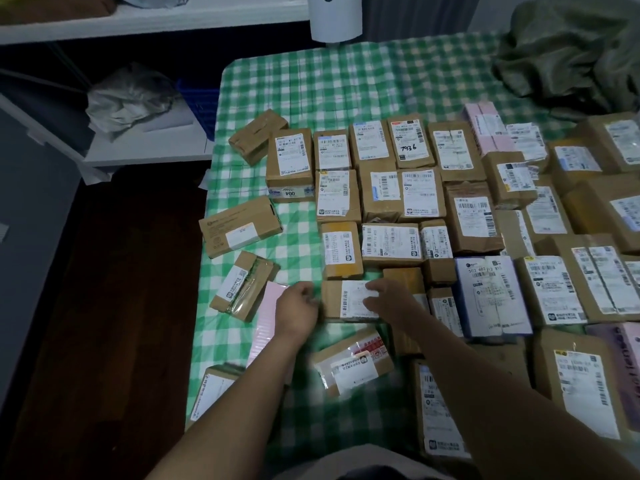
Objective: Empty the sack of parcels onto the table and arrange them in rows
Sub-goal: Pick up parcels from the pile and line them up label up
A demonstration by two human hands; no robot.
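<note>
Head: left hand (298, 308), right hand (389, 296) at parcel (348, 306); blurred, grips unreadable.

I am watching through one wide-angle camera worn on the head, looking forward and steeply down over the table under its green-and-white checked cloth (311, 95). It is sitting close: both forearms are reaching in from the bottom edge, with the left hand (298, 308) and right hand (388, 299) landing near centre. Dark floor (104, 306) is filling the left side.
</note>
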